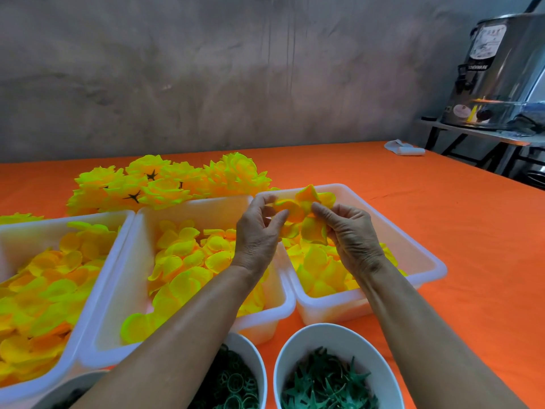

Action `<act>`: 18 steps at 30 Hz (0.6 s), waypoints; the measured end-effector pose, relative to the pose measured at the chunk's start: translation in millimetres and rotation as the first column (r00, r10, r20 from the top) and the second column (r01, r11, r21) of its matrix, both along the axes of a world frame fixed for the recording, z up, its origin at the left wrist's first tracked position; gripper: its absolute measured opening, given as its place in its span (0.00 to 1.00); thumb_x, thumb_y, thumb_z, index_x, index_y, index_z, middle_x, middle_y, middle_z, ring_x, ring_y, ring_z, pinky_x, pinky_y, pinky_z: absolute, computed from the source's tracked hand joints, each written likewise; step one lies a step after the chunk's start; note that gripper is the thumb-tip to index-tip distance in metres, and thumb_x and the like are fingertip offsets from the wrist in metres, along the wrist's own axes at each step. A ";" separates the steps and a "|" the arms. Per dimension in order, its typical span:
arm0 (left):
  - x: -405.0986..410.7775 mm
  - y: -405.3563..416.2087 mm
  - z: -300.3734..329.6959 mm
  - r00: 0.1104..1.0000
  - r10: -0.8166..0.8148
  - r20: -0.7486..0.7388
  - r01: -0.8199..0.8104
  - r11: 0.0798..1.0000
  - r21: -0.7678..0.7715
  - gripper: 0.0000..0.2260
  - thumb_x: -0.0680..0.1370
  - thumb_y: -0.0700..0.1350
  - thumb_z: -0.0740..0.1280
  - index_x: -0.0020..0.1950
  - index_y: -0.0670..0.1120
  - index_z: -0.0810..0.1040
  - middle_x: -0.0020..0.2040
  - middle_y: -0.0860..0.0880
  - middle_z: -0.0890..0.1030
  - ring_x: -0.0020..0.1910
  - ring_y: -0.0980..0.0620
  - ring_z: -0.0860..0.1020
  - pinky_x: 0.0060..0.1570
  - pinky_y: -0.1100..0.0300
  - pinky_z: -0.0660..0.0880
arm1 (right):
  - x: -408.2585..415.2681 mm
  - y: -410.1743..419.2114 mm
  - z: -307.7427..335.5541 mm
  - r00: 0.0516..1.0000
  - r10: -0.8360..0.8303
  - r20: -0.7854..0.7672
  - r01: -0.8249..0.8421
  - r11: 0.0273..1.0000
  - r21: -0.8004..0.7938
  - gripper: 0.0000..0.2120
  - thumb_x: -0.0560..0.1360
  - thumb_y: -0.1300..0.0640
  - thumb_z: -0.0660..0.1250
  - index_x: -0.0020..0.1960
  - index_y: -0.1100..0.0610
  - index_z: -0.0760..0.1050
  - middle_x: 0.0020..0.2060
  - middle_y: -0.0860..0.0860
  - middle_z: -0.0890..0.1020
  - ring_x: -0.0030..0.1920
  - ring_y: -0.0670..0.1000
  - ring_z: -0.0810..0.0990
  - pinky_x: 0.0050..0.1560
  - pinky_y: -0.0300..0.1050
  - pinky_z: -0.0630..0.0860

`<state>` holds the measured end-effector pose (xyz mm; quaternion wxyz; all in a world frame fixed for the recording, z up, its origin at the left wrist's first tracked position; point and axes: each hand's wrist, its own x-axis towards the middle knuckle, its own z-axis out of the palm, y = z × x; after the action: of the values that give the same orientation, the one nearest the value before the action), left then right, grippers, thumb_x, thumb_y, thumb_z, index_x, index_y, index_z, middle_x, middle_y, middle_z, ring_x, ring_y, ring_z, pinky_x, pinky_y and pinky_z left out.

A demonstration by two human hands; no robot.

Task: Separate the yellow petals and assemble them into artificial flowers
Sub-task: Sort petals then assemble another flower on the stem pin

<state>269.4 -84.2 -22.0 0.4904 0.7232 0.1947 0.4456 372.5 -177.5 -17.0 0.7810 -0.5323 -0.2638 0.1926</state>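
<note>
Above the right white tray (418, 246) I hold a small cluster of yellow petals (306, 211). My left hand (256, 231) pinches a petal at the cluster's left side with thumb and fingertips. My right hand (351, 234) grips the cluster's right and lower part. Loose yellow petals fill the right tray, the middle tray (188, 208) and the left tray (88, 219). A heap of finished yellow flowers (165, 181) lies on the orange table behind the trays.
Two white bowls sit at the near edge: one (295, 349) holds green star-shaped calyx pieces, the other (250, 352) green rings. A third bowl (79, 379) shows partly at bottom left. A white cloth (404, 149) lies far right. A steel urn (501, 69) stands on a side stand.
</note>
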 end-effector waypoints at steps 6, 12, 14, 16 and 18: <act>-2.6 0.5 0.4 0.984 0.177 0.009 -0.173 0.943 0.283 0.12 0.71 0.44 0.74 0.49 0.41 0.76 0.42 0.45 0.77 0.38 0.51 0.73 0.38 0.59 0.71 | -0.1 -0.6 -0.4 0.998 -0.048 0.035 0.048 0.999 0.010 0.15 0.57 0.53 0.75 0.31 0.63 0.74 0.35 0.62 0.76 0.39 0.58 0.69 0.43 0.55 0.67; -4.0 -4.9 0.5 0.999 -0.007 -0.052 0.018 0.973 0.228 0.09 0.72 0.44 0.73 0.43 0.39 0.79 0.37 0.44 0.80 0.32 0.49 0.76 0.35 0.58 0.74 | 1.4 0.7 -2.0 0.970 0.241 0.039 -0.243 0.969 0.035 0.13 0.66 0.59 0.69 0.44 0.68 0.80 0.42 0.63 0.83 0.41 0.57 0.82 0.47 0.49 0.80; -4.7 -3.5 0.6 0.998 0.000 -0.058 0.013 0.972 0.234 0.10 0.71 0.45 0.74 0.44 0.39 0.79 0.39 0.44 0.81 0.33 0.50 0.77 0.35 0.60 0.74 | 1.7 -0.2 -1.0 0.955 0.295 0.014 -0.295 0.955 0.029 0.18 0.69 0.60 0.67 0.53 0.73 0.76 0.52 0.69 0.79 0.53 0.63 0.79 0.58 0.55 0.75; -4.7 -2.9 0.6 0.998 -0.003 -0.059 0.016 0.976 0.218 0.10 0.71 0.45 0.74 0.45 0.39 0.79 0.40 0.44 0.81 0.35 0.48 0.79 0.35 0.58 0.75 | 2.1 0.0 -1.7 0.946 0.325 0.020 -0.325 0.945 0.018 0.17 0.70 0.60 0.65 0.55 0.72 0.76 0.53 0.67 0.80 0.54 0.61 0.79 0.55 0.51 0.78; -3.8 -3.9 0.4 0.998 -0.022 -0.061 0.033 0.982 0.188 0.10 0.72 0.44 0.73 0.46 0.38 0.79 0.40 0.44 0.81 0.36 0.45 0.80 0.35 0.55 0.77 | 2.8 -0.1 -2.6 0.959 0.282 0.033 -0.282 0.959 0.013 0.18 0.69 0.59 0.67 0.53 0.71 0.77 0.49 0.65 0.81 0.49 0.58 0.79 0.49 0.45 0.78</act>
<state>265.6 -88.1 -21.6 0.4197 0.7818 0.1556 0.4340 375.4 -177.6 -19.6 0.7462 -0.4852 -0.3505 0.2914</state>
